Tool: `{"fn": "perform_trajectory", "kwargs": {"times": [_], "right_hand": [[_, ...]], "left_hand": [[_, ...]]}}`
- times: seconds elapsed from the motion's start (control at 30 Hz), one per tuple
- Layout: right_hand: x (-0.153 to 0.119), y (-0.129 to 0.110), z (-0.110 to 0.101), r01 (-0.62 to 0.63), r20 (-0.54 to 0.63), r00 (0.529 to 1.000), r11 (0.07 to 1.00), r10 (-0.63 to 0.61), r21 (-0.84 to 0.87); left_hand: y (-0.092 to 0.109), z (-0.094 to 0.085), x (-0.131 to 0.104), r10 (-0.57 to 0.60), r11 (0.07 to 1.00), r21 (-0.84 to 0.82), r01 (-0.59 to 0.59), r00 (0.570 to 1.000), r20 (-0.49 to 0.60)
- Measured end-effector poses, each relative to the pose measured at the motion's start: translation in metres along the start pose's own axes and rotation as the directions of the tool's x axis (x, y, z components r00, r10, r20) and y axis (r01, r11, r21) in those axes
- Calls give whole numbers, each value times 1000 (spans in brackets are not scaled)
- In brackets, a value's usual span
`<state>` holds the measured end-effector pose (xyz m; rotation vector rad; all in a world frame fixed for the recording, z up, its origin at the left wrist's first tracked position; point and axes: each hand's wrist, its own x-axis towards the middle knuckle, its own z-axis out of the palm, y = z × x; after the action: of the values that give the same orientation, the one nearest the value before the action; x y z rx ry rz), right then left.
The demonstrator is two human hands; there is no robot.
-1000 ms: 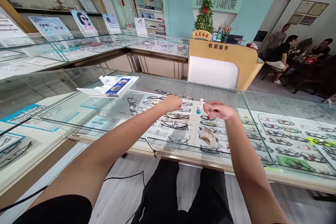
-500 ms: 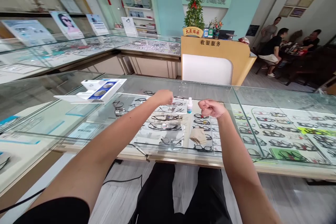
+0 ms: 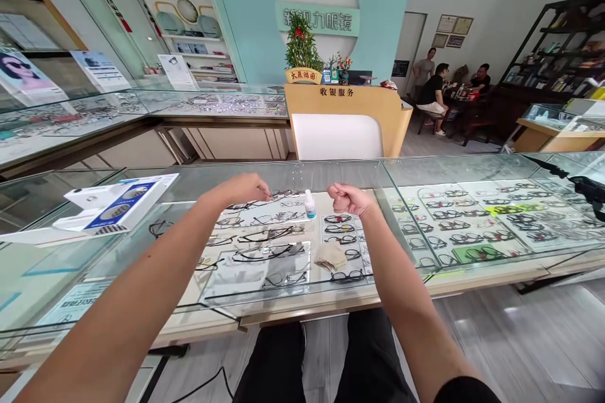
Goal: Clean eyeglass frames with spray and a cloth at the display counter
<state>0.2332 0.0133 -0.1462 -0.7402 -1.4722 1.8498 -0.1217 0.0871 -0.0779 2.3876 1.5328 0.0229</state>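
Head cam: upright bottle [image 3: 309, 204] is seen just left of R hand [image 3: 348, 199], farther from L hand [image 3: 243, 189]. R fingers curled tog.; L's can't be told.

Left hand [image 3: 249, 189]: fingers bent, above the glass-topped bench [image 3: 341, 170]
Right hand [image 3: 348, 200]: curled
Bottle [image 3: 310, 206]: upright, white-capped, between both hands
Cloth [image 3: 331, 255]: beige, rumpled, nearer the person than the bottle
Box [image 3: 121, 206]: white and blue, left of the left hand
Eyeglasses [image 3: 348, 276]: in rows beneath the glass
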Motion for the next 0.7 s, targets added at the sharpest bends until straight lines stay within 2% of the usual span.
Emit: {"fn": "perform_trajectory", "kwargs": {"times": [0.1, 0.2, 0.3, 0.37, 0.43, 0.53, 0.63, 0.7], "right_hand": [[2, -2, 3, 42, -45, 998, 999, -42, -3], [5, -2, 7, 94, -104, 990, 996, -94, -4], [10, -2, 15, 187, -226, 955, 982, -190, -34], [14, -2, 24, 259, -358, 891, 960, -279, -104], [17, -4, 34, 292, -454, 820, 937, -348, -192], [18, -6, 50, 310, -497, 759, 905, -420, -292], [16, -8, 64, 355, -492, 714, 863, -498, -358], [15, -8, 71, 372, -466, 715, 848, -521, -377]], "left_hand": [[8, -12, -16, -48, 981, -191, 34, 996, -72], [28, -9, -30, -98, 905, -424, -5, 970, -221], [56, 5, -37, -144, 740, -660, -130, 928, -345], [75, 17, -35, -168, 613, -760, -217, 904, -394], [90, 28, -31, -175, 495, -819, -290, 890, -421], [103, 43, -24, -183, 358, -867, -347, 884, -430], [108, 57, -23, -147, 315, -873, -371, 890, -431], [109, 66, -24, -119, 312, -870, -381, 893, -433]]}}
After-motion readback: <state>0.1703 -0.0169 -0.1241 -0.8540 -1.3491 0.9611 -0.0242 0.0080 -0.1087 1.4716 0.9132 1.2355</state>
